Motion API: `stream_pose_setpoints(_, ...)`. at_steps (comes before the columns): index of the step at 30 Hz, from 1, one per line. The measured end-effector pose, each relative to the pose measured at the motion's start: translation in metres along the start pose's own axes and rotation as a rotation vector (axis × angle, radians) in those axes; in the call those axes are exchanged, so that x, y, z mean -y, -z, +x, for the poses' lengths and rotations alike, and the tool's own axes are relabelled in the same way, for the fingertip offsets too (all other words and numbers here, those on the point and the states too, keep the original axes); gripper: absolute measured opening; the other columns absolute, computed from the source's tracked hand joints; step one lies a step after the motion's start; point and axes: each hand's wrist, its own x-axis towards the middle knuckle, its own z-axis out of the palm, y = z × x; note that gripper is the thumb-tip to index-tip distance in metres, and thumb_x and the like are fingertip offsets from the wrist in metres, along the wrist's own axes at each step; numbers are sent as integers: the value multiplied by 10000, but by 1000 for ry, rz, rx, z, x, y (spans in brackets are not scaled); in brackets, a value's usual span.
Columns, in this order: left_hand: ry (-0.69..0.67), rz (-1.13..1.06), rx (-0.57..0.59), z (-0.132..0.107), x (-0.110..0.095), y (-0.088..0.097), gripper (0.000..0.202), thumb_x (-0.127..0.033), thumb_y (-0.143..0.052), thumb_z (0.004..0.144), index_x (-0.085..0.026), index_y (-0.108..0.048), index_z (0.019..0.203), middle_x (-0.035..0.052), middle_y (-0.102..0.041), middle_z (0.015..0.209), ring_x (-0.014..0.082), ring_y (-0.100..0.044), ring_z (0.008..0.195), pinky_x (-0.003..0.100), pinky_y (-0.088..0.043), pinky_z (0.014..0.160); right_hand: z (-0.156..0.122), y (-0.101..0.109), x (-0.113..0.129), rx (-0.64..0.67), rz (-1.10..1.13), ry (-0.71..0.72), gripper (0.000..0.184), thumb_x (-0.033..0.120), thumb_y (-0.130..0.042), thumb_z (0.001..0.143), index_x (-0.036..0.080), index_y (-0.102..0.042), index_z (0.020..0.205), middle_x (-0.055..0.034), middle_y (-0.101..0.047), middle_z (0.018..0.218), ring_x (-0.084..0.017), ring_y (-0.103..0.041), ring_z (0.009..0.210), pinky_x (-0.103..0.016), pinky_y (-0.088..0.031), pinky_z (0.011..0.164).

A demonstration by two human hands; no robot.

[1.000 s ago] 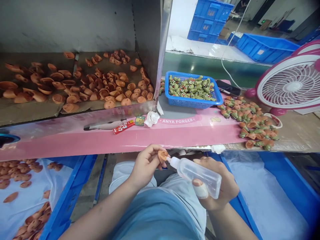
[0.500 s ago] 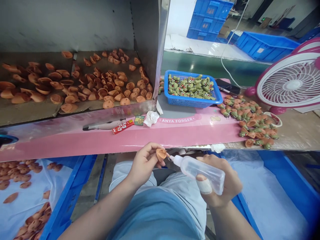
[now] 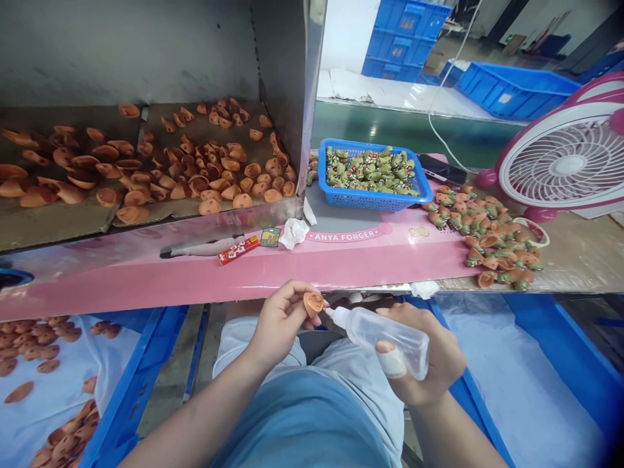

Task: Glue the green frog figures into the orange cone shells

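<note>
Head view: what did the hands have?

"The left hand (image 3: 280, 318) pinched a small orange moulded piece (image 3: 313, 302) between thumb and fingers, above the person's lap. The right hand (image 3: 429, 354) wrapped around a clear plastic squeeze bottle (image 3: 385, 341), tilted so that its narrow nozzle (image 3: 329, 312) pointed at that piece."

"Did the nozzle touch it?"

"I couldn't tell; the tip sat at the piece's edge. The fingers hid part of the piece, so its full shape was hard to make out, and I couldn't tell what the bottle held. A white wrap (image 3: 391, 359) covered the right thumb."

"What lay beyond the hands?"

"A pink printed board (image 3: 244, 279) ran across in front of them, with a red packet (image 3: 238, 250) and a crumpled tissue (image 3: 294, 234) on it. Farther on stood a blue plastic basket (image 3: 375, 203) of green-and-orange figures (image 3: 370, 172), and a loose heap of figures (image 3: 487, 240) lay near a desk fan (image 3: 568, 166), which the right edge cut off. A metal partition (image 3: 302, 97) stood between the basket and a shelf of orange pieces (image 3: 219, 169)."

"And lower down?"

"At lower left, a blue bin (image 3: 141, 370) lined with white plastic held more orange pieces (image 3: 34, 344), and the frame cut it off."
</note>
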Motion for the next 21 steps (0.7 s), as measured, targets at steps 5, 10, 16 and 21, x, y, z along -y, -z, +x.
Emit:
stream_pose_setpoints(5, 15, 7, 12, 0, 3, -2, 56, -174, -512, 752, -171, -538, 801, 1, -626, 701, 87, -551, 524, 209, -443, 497, -2, -2, -1, 2, -8, -50, 202, 209, -599, 651, 142, -569, 838, -23, -562, 656, -136, -525, 535, -258, -422, 462)
stream_pose_setpoints(10, 55, -10, -41, 5, 2, 1, 66, -199, -540, 717, -163, -532, 772, 0, -609, 681, 97, -546, 503, 217, -440, 473, -11, -2, -19, -148, 90, -286, 201, 307, -587, 684, 151, -586, 811, -28, -570, 676, -146, -538, 561, -255, -428, 480)
stream_pose_setpoints(16, 88, -169, -211, 15, -1, 13, 119, -200, -580, 645, -168, -541, 752, -18, -592, 592, 82, -496, 451, 183, -378, 417, -12, -16, -73, -47, 299, -654, 252, 323, -530, 743, 166, -477, 932, -29, -557, 759, -134, -536, 597, -242, -430, 515)
stream_pose_setpoints(21, 68, -211, -308, 24, 2, 26, 199, -243, -637, 593, -168, -557, 759, -12, -610, 588, 82, -479, 444, 179, -372, 410, 26, -50, -113, 74, 260, -545, 298, 245, -556, 686, 186, -434, 951, -23, -588, 783, -153, -566, 692, -256, -456, 602)
